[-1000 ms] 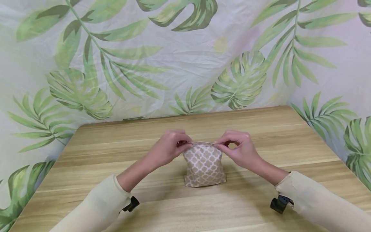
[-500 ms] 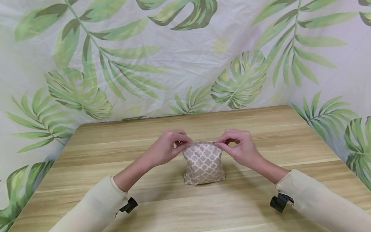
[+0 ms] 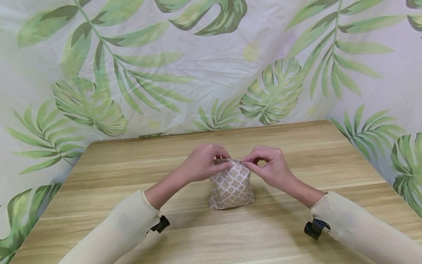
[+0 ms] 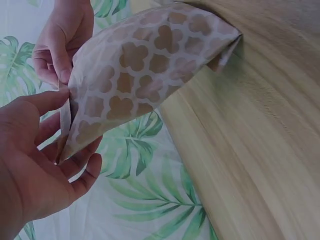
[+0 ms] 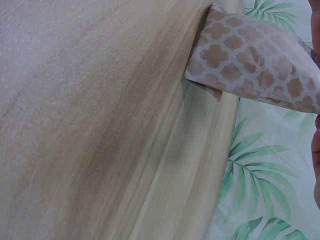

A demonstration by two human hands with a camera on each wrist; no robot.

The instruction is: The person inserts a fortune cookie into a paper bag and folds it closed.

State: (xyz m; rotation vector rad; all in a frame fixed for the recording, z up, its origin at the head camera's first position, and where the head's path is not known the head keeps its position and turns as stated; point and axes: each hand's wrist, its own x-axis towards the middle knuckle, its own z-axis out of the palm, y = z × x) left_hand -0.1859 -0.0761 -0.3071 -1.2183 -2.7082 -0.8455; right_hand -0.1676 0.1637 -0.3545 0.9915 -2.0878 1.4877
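A small tan paper bag (image 3: pixel 232 190) with a white quatrefoil pattern stands on the wooden table, its top edge turned over into a narrow fold. My left hand (image 3: pixel 204 164) pinches that fold near its middle, thumb in front and fingers behind. At the fold's right end my right hand (image 3: pixel 271 168) pinches with thumb and index finger. Seen from the left wrist, the bag (image 4: pixel 135 65) spreads out beyond the left hand (image 4: pixel 35 155), and the two thumbs come close together. In the right wrist view, only a sliver of fingers (image 5: pixel 317 145) shows beside the bag (image 5: pixel 255 60).
The wooden table (image 3: pixel 108 176) reaches back to a hanging cloth (image 3: pixel 214 73) printed with green leaves. Both wrists carry a small black camera, one under the left cuff (image 3: pixel 160 224) and one under the right cuff (image 3: pixel 315 228).
My left hand has slid right along the bag's top edge, from its left corner to near the middle. The right hand keeps its pinch almost in place.
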